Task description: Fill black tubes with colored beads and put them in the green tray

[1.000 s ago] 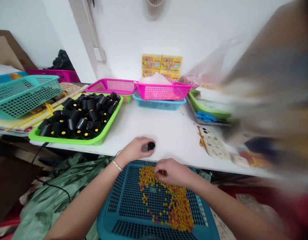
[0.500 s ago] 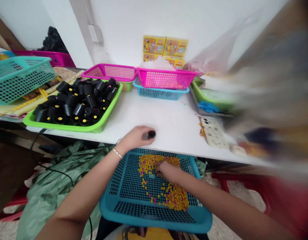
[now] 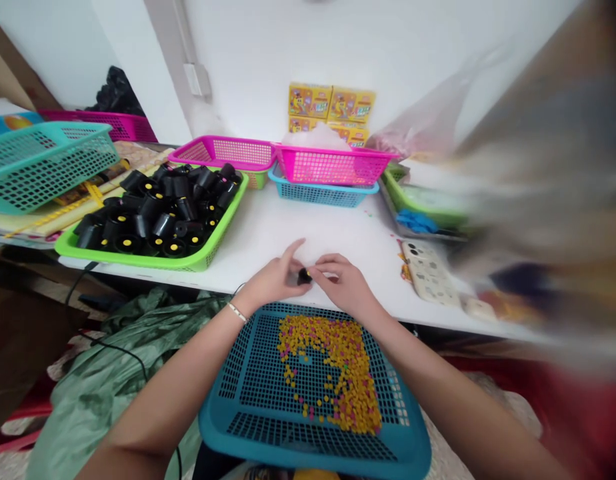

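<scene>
My left hand (image 3: 273,281) rests over the white table's edge and holds a small black cylinder (image 3: 304,276) between its fingertips. My right hand (image 3: 342,283) has come in from the other side, its fingertips pinched against the cylinder. Whether those fingers hold anything small is hidden. Below both hands lies a teal mesh basket (image 3: 308,445), its grid covered with many yellow beads (image 3: 333,360) and some pink ones in a patchy shape. Neither hand touches the basket.
A green tray (image 3: 138,261) of black cylinders stands on the table (image 3: 298,227) at left. Pink, blue and teal baskets, yellow boxes (image 3: 328,107) and a cream perforated panel (image 3: 428,277) surround it. A blurred shape (image 3: 553,167) covers the right side.
My right hand has lifted from the beads up to the table and now meets the cylinder in my left hand. The view has shifted slightly.
</scene>
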### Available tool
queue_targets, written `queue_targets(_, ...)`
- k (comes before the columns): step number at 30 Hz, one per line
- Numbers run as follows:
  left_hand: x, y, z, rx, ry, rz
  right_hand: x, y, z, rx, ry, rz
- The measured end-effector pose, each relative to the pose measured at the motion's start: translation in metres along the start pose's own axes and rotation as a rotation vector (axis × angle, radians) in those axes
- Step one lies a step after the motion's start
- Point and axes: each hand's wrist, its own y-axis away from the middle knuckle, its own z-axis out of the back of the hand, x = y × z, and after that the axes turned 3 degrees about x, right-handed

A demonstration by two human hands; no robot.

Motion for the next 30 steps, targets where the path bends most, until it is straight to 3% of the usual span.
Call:
queue_targets(3, 0.0, 0.0, 0.0, -0.009, -0.004, 0.008, -0.013, -0.006, -0.007, 0.025, -0.037, -0.05)
queue_targets(7, -0.001, 0.0, 0.0, -0.006, 0.018, 0.007, -0.01, -0.007, -0.009, 0.057, -0.094, -0.121)
queue_targets(12, -0.002, 0.002, 0.0, -0.025, 0.052, 0.029, 0.001, -0.011, -0.013, 0.12, -0.485, -0.422)
queue_targets(15, 0.0, 0.002, -0.001, -0.027, 0.082, 0.043, -0.001, -0.015, -0.015, 0.167, -0.606, -0.537)
queue_targets(30, 0.004, 0.0, 0.001, -0.004, 0.119, 0.005, -0.002, -0.02, -0.003, 0.269, -0.865, -0.66)
